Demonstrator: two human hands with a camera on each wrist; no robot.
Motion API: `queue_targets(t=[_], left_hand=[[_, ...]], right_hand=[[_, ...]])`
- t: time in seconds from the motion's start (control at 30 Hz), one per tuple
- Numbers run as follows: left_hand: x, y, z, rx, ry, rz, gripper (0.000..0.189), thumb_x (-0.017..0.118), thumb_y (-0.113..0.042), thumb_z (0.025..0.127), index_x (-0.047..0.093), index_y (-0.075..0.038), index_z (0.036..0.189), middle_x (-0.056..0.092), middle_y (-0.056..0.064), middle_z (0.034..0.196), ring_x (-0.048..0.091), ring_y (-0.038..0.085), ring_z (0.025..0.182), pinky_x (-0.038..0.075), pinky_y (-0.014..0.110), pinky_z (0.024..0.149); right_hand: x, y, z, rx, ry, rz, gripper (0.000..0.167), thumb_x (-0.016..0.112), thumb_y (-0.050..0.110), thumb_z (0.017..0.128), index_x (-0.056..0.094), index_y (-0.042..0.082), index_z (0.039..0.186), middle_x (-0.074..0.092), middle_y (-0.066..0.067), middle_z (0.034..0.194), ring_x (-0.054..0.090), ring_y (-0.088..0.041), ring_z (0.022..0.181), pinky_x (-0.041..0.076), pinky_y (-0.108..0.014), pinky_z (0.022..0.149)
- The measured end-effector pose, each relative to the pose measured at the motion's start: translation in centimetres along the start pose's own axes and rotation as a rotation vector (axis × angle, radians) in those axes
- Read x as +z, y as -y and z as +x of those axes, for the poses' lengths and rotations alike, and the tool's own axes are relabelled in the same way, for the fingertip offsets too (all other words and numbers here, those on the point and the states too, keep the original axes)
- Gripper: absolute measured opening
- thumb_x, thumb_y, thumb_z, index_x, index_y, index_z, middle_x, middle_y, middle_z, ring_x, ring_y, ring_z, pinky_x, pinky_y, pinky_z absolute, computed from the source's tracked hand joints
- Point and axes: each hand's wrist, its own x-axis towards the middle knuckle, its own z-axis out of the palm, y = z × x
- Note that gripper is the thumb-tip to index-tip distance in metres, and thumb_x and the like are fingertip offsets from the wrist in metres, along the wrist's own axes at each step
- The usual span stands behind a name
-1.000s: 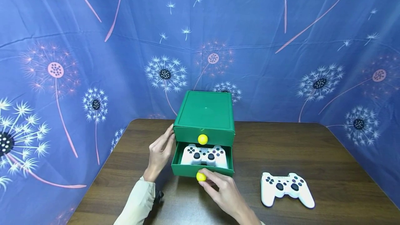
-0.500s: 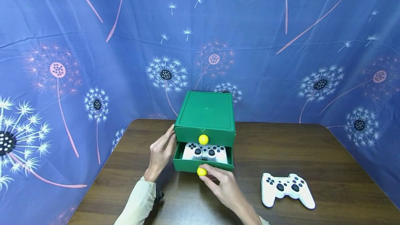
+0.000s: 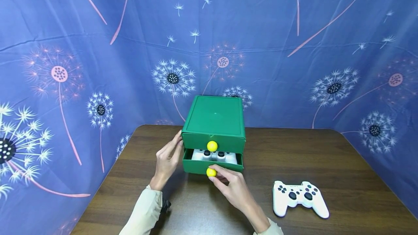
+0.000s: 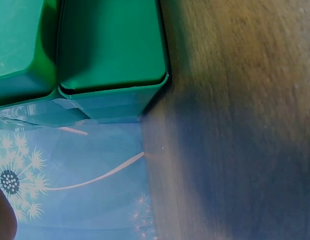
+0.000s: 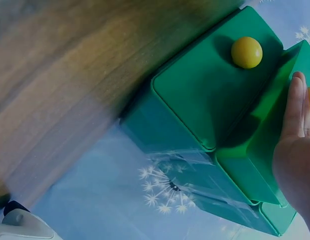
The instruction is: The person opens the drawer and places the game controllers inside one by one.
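Note:
A green two-drawer cabinet [image 3: 215,115] stands on the wooden table. Its upper drawer front is flush and carries a yellow round knob [image 3: 212,146]. The lower drawer [image 3: 199,167] is pulled partway out, with a white game controller [image 3: 213,156] inside, its far part hidden beneath the upper drawer. My right hand [image 3: 233,184] pinches the lower drawer's yellow knob [image 3: 211,172] between thumb and fingers. Against the cabinet's left side, my left hand [image 3: 167,160] rests with fairly straight fingers. In the right wrist view, the fingers [image 5: 293,107] partly cover the gripped knob.
A second white game controller [image 3: 300,197] lies on the table [image 3: 294,151] to the right. A blue dandelion-print cloth [image 3: 277,82] hangs behind and at both sides. Something small and black [image 3: 165,206] shows beside my left wrist.
My right hand has pushed the lower drawer inward, away from me, by its knob. Less of the controller inside shows now. My left hand has stayed at the cabinet's side.

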Motion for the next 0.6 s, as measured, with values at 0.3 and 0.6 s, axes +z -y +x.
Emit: queue_targets(t=[0.3,0.6], left_hand=[[0.1,0.2,-0.2,0.000,0.000,0.003,0.057,0.071,0.022,0.083,0.065,0.004,0.137,0.074,0.016,0.119,0.075,0.035,0.097,0.057,0.022,0.093],[-0.1,0.1,0.0,0.013,-0.011,0.019,0.057,0.072,0.022,0.082,0.066,0.003,0.136,0.075,0.015,0.114,0.075,0.032,0.096,0.058,0.022,0.092]], right_hand=[[0.0,-0.8,0.5,-0.028,-0.008,-0.003,0.033,0.079,-0.003,0.090,0.073,0.008,0.121,0.076,0.000,0.101,0.072,-0.010,0.082,0.061,-0.019,0.070],[0.1,-1.4,0.8,-0.038,-0.003,0.026,0.033,0.079,-0.003,0.090,0.073,0.008,0.120,0.076,-0.001,0.096,0.073,-0.010,0.080,0.061,-0.019,0.069]])
